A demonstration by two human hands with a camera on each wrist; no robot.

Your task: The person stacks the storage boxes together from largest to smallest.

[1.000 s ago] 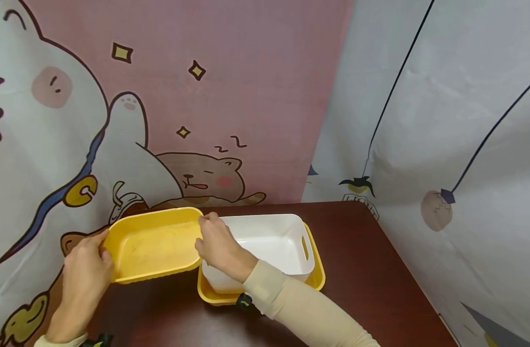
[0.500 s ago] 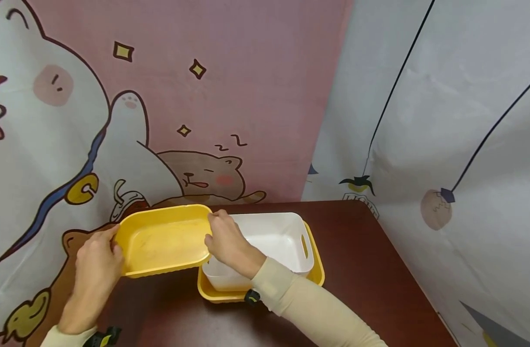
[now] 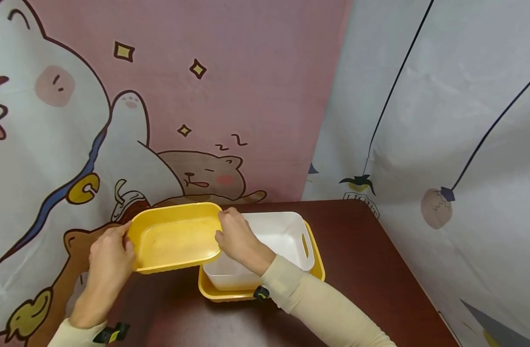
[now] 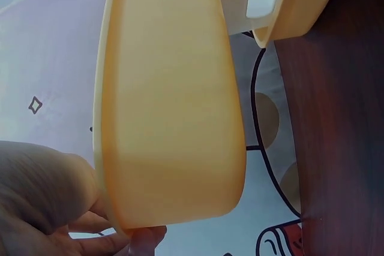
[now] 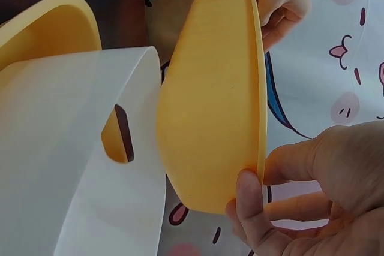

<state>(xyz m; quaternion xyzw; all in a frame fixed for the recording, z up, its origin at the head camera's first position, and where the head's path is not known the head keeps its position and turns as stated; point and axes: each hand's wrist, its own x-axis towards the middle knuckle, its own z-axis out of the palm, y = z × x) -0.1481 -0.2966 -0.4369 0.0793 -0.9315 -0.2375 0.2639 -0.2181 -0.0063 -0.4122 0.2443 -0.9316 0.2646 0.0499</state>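
Note:
A shallow yellow plastic tray (image 3: 175, 236) is held up in the air between both hands, tilted slightly. My left hand (image 3: 110, 262) grips its left end by the rim, and my right hand (image 3: 243, 241) pinches the right end. In the right wrist view, thumb and fingers (image 5: 249, 202) clasp the tray's rim. Its smooth outer wall (image 4: 174, 106) fills the middle of the left wrist view. Under and right of it, a white bin (image 3: 275, 236) with oval handle holes sits inside a larger yellow tray (image 3: 318, 270). The raised tray overlaps the white bin's left edge in the head view.
The dark brown table (image 3: 369, 279) bears the nested bin and tray. A pink printed cloth (image 3: 269, 96) hangs behind it, and a white one (image 3: 477, 120) hangs along the right side. Both wrists wear dark straps.
Both hands have carried the yellow tray to the right and slightly up, bringing it further over the white bin. The bin and the larger tray stay in place.

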